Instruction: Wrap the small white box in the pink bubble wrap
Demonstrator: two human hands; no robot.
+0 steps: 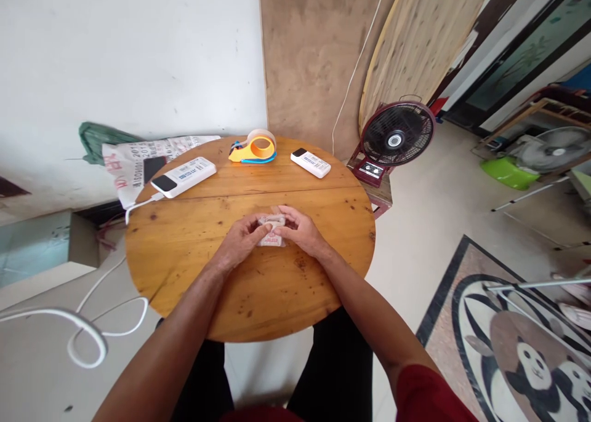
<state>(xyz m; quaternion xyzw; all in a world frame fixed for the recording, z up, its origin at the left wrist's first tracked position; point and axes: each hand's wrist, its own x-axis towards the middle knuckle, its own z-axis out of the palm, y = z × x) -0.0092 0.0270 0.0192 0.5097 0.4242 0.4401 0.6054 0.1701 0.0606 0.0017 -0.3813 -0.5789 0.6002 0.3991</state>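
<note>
A small clear plastic packet with red print sits between my two hands, above the middle of the round wooden table. My left hand grips its left side, thumb laid across the front. On the other side my right hand pinches the upper right part, its thumb close to the left one. Both hands are closed on the packet, and their fingertips behind it are partly hidden. What lies inside the plastic is too small to tell.
At the table's back stand an orange tape dispenser and a white power bank. Another white power bank, with a white cable plugged in, lies back left. A dark red fan stands beyond the right edge.
</note>
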